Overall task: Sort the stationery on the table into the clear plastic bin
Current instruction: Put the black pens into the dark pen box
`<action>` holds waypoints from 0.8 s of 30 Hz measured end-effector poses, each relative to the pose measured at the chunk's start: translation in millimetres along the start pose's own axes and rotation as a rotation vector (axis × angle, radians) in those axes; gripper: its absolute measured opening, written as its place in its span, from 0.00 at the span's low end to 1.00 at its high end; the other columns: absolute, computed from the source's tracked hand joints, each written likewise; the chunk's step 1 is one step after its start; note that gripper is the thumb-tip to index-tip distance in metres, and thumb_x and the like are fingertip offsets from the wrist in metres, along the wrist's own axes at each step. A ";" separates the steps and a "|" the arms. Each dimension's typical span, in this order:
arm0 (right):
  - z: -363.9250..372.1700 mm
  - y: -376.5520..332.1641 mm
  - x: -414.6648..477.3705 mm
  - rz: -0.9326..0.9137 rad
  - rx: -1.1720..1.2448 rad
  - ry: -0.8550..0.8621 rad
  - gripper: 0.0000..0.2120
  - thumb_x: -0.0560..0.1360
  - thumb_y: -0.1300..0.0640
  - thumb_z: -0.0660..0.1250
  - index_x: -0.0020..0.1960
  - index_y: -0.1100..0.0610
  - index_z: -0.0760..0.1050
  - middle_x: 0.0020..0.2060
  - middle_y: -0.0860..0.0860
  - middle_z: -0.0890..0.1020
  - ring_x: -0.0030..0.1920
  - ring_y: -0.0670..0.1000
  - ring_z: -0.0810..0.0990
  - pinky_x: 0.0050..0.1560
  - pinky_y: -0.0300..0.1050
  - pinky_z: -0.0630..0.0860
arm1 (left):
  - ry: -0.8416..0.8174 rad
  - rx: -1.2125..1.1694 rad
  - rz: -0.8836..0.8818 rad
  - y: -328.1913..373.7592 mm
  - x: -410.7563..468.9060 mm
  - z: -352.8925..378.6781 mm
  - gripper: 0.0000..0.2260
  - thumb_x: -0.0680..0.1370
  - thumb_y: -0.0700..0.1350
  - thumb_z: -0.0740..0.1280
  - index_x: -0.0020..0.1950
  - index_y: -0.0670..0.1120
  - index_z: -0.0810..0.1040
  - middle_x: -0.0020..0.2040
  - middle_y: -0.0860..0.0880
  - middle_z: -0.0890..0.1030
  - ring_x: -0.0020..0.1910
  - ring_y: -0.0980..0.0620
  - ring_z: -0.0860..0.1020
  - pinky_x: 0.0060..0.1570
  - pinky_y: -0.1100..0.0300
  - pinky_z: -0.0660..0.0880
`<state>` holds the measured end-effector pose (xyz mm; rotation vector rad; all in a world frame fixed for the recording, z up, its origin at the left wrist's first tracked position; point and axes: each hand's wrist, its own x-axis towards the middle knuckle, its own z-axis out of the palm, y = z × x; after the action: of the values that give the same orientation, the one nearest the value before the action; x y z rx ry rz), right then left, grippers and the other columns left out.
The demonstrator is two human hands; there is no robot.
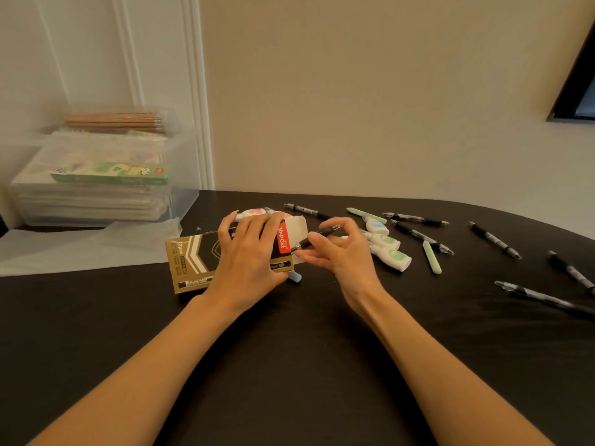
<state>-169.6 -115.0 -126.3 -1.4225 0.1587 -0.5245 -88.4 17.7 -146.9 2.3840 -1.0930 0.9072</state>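
A gold and black pen box [190,259] lies on the black table [289,365], its white end flap [296,228] open to the right. My left hand [248,252] grips the box from above. My right hand [341,252] pinches a black pen [317,238] whose tip points at the box's open end. The clear plastic bin [180,162] stands at the back left, holding stacked packs, a green box [109,175] and a pack of wooden pencils [116,119] on top.
Several black pens [494,239] lie scattered on the right half of the table. White correction tapes [391,254], green highlighters [431,257] and a pink-marked item [254,212] lie behind and beside my hands. White paper [80,246] lies by the bin.
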 end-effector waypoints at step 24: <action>-5.4 5.9 3.6 -0.096 -0.724 -0.349 0.07 0.72 0.60 0.71 0.50 0.57 0.83 0.43 0.44 0.76 0.49 0.44 0.74 0.50 0.37 0.73 | -0.273 -0.127 0.085 -14.1 2.1 -18.6 0.41 0.68 0.59 0.73 0.75 0.49 0.58 0.72 0.49 0.65 0.72 0.50 0.61 0.70 0.57 0.52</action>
<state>-167.2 -121.1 -132.1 -2.2131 -0.0077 -0.2922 -83.9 35.8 -132.8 2.4191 -1.3186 0.5287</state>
